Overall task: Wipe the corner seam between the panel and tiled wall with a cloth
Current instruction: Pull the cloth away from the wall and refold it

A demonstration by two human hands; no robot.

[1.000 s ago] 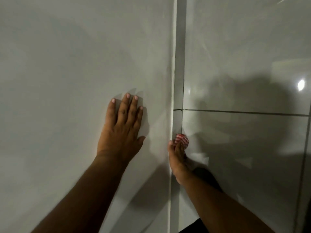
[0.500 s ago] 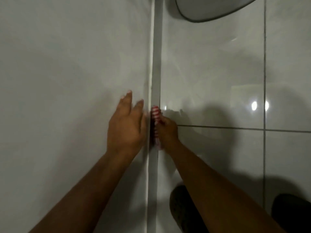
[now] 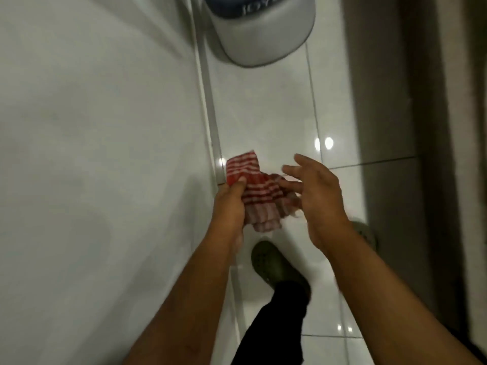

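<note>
Fingers of the left hand (image 3: 229,206) pinch the red-striped cloth (image 3: 253,191) beside the corner seam (image 3: 210,122); the right hand (image 3: 316,193) hovers, fingers spread (apparently refolding); next, pressing it against the seam.

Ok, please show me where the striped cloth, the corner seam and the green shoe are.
striped cloth (image 3: 259,192), head view, middle of the bunched fabric.
corner seam (image 3: 208,101), head view, the pale strip above the hands.
green shoe (image 3: 274,267), head view, its upper.

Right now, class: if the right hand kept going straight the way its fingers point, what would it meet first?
Most likely the red-and-white striped cloth held by the left hand; the right hand points left toward it, though depth is unclear.
</note>
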